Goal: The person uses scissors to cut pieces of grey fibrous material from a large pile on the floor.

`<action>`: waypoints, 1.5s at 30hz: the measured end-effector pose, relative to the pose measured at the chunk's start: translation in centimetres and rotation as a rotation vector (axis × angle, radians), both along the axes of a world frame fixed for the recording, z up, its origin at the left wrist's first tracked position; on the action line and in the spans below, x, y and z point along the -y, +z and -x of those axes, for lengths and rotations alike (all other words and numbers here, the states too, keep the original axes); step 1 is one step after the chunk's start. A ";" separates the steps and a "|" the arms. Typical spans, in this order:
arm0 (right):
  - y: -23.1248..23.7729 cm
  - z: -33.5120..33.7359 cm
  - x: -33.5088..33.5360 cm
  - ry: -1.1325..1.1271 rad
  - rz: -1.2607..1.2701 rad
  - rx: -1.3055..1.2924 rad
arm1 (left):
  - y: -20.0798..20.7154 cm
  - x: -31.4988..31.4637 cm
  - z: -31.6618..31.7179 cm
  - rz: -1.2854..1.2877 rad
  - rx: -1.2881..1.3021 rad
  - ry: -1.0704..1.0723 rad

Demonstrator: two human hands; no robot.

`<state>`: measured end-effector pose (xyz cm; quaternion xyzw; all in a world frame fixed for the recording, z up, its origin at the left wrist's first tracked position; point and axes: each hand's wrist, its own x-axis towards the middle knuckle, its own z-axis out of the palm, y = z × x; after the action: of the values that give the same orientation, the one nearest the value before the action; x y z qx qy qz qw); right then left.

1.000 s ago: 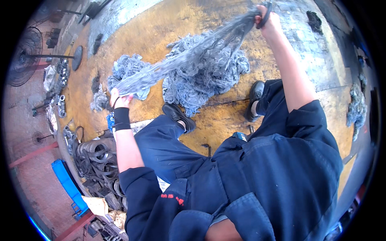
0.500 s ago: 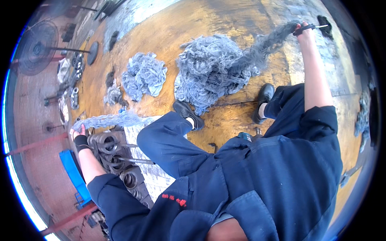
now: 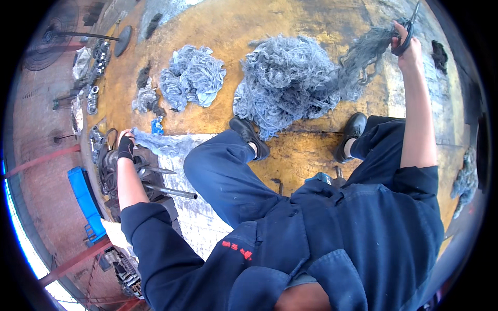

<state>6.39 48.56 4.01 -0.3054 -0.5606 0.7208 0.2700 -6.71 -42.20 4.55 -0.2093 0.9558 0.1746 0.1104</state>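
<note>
My left hand (image 3: 126, 141), with a dark band round the wrist, is closed on one end of a loose blue-grey fibre bundle (image 3: 158, 143) at the left. Far out to the right, my right hand (image 3: 409, 51) grips black-handled scissors (image 3: 411, 28), their blades pointing away from me. A grey fibre strand (image 3: 365, 56) runs from that hand down to a large tangled fibre pile (image 3: 288, 78) between and beyond my feet. Whether the fingers pinch the strand along with the scissors is hard to make out.
A smaller heap of grey-blue cloth (image 3: 192, 78) lies left of the large pile, beside a little grey clump (image 3: 146, 98). Metal rods (image 3: 171, 191) and rings stand by my left forearm. Further left are a blue container (image 3: 85, 199) and a fan (image 3: 49, 39).
My left hand has moved inward and away from me, and its bundle now hangs shorter and slacker. My right hand has shifted right, and the scissors have swung from pointing right to pointing away.
</note>
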 end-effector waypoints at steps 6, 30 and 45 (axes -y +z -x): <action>-0.2 1.9 2.8 0.070 -0.010 0.021 | -4.6 -5.2 7.1 -0.556 -0.045 0.608; 3.1 1.6 9.5 0.441 -0.172 0.238 | -8.7 -47.7 6.5 -0.780 0.091 -0.605; 2.1 -0.7 14.6 1.031 -0.336 -0.054 | -1.7 -55.2 -11.3 -0.825 -0.097 -0.717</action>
<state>7.09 33.92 6.09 0.0751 -0.7381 0.6679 -0.0595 4.60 12.99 2.86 0.1986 0.8235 0.4956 0.1919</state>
